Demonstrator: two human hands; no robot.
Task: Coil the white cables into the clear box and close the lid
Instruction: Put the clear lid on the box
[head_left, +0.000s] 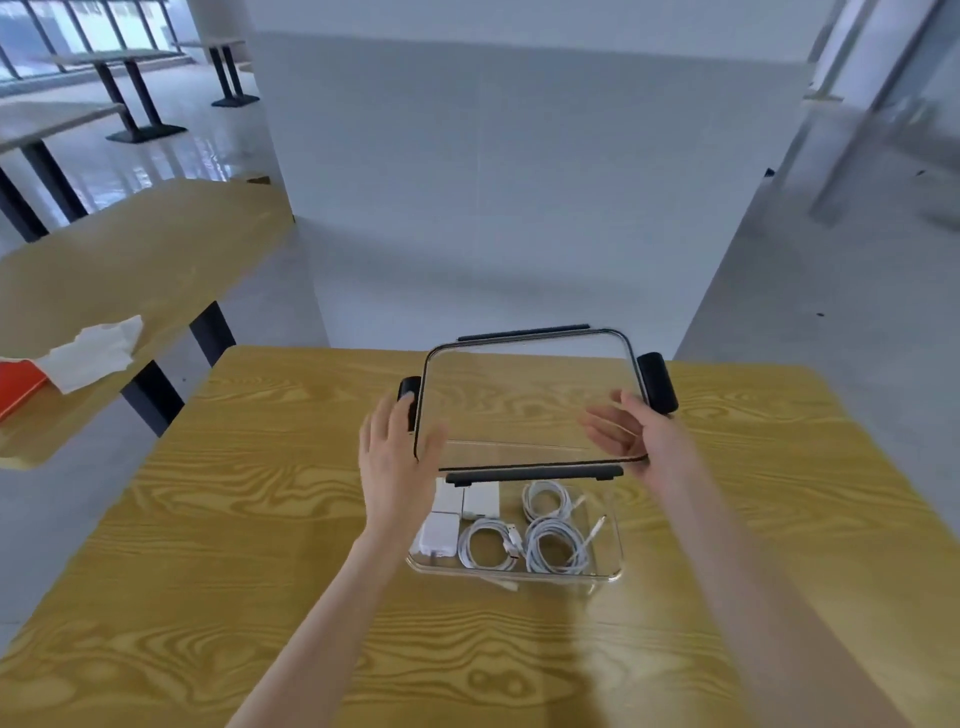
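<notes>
Both hands are being closed on a clear lid (524, 395) with black clips, the left hand (397, 457) at its left edge and the right hand (636, 436) at its right, tilted above the clear box (613, 551). No writing is being shown legibly. Coiled white cables (550, 540) and white chargers (457, 512) are being kept inside the box on a yellow wood-grain table (208, 597), with a grey floor around.

Three coiled white cables (550, 543), three white chargers (462, 512), one lid (524, 395).
</notes>
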